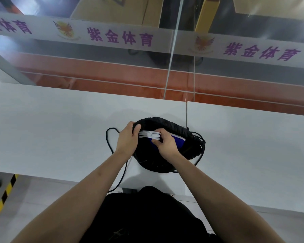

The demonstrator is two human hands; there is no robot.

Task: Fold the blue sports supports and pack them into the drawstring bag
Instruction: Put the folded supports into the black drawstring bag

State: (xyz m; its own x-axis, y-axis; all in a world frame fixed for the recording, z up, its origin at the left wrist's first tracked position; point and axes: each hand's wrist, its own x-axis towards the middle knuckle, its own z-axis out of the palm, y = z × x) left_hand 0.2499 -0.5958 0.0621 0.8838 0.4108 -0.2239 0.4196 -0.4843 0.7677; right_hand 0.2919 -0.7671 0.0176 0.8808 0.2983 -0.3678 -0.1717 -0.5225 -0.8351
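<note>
Nearest to us, at six o'clock, our black-clothed lap (147, 216) fills the bottom of the view, with both bare forearms reaching up from it toward the work at centre.

We judge the step in hand to be the packing itself: the folded blue sports supports (177, 140) sit as one stack in the open mouth of the black drawstring bag (158, 163), which lies on the white table (51, 128) just past centre. We count one stack; its white layered edges (148, 135) show about five or six bands, but how many separate supports that makes we cannot tell. Only a strip of blue shows at three o'clock of our right hand.

Our right hand (165, 143) has its fingers curled over the stack, thumb pinching against the white edges. Our left hand (127, 137), at nine o'clock of the bag, grips the bag's rim with its fingers folded over the fabric, holding the mouth wide.

Next, we think, the stack must be pushed deeper while the left hand keeps the rim lifted, then the mouth drawn closed.

We count one bag and two black cord loops (111, 146): one trailing toward seven o'clock off the table edge, another bunched at three o'clock. Beyond, at twelve o'clock, a glass partition (170, 58) carries a white banner (119, 38).
</note>
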